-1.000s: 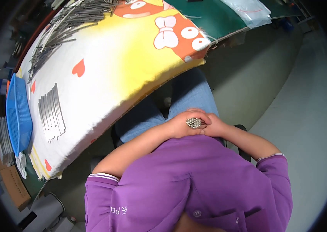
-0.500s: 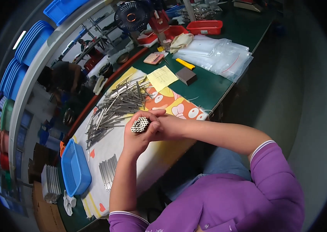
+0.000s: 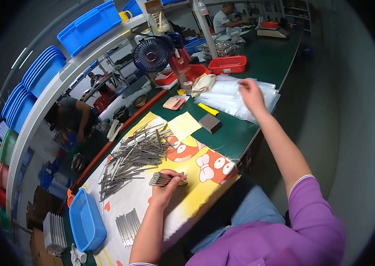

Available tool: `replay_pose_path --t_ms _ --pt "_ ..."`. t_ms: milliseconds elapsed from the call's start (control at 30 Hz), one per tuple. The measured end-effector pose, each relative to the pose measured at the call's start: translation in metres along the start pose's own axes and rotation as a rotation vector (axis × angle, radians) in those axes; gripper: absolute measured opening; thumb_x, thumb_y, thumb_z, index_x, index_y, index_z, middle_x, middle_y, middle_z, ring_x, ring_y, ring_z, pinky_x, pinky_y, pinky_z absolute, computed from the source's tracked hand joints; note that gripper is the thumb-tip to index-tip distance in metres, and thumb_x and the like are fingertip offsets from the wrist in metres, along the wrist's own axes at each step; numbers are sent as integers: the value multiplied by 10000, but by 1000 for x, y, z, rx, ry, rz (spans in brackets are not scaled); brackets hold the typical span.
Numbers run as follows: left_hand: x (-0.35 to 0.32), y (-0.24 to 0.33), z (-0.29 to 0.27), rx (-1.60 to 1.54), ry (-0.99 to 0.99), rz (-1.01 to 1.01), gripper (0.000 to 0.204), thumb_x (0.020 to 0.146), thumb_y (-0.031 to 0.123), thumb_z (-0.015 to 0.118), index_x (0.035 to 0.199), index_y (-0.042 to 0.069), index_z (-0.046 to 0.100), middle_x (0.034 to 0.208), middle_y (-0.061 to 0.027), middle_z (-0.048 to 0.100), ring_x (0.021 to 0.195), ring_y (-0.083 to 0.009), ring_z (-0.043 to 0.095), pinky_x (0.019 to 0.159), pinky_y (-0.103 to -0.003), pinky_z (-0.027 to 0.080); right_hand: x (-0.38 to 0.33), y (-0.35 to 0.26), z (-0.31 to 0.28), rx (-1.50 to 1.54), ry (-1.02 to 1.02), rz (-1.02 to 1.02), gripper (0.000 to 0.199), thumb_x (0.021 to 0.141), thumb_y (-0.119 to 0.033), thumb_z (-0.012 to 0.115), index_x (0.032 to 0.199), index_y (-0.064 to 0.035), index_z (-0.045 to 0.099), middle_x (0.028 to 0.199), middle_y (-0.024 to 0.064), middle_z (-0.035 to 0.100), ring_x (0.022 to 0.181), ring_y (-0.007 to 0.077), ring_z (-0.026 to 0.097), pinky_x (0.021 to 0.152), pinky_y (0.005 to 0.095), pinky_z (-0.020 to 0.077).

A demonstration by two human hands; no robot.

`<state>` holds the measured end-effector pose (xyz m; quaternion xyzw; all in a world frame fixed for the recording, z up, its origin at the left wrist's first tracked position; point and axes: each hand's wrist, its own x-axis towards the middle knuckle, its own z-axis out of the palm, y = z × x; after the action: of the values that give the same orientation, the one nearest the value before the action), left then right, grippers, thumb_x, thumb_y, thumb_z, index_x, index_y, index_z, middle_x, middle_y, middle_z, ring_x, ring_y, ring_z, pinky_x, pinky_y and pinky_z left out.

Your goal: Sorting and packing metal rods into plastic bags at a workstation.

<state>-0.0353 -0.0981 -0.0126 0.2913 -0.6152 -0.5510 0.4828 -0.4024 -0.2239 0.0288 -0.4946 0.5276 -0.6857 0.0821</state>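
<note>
Hold the bundle of metal tubes (image 3: 158, 178) firmly in the left hand (image 3: 166, 189), with fingers and thumb wrapped round it, over the cloth (image 3: 196, 195) and near the loose pile of tubes (image 3: 132, 153). Best, probably, to squeeze evenly from all sides to avoid slipping, and to line up the open ends at the left before loosening. With the right hand (image 3: 252, 94) out over the plastic bags (image 3: 218, 92), fingers bent, cannot tell whether pinching 1 or only hovering. If gripping 1, better to take just the edge, without dragging the others. Mind the left forearm (image 3: 149, 235) beside the neat row of tubes (image 3: 127, 226).
</note>
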Motion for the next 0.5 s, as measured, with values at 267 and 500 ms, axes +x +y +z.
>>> replay_pose_path --t_ms 267,500 --pt "5 -2 4 -327 319 -9 121 917 134 577 953 79 476 768 -53 543 773 -200 588 809 -408 511 54 34 -14 -692 -283 394 404 739 -363 677 995 -51 687 982 160 676 907 302 646 822 366 497" --pt "9 -16 -12 -599 401 -169 119 939 213 553 922 113 490 776 -21 543 815 -191 575 864 -424 488 62 28 7 -58 -500 369 238 774 -150 626 981 -63 707 933 118 679 873 271 641 781 338 504"
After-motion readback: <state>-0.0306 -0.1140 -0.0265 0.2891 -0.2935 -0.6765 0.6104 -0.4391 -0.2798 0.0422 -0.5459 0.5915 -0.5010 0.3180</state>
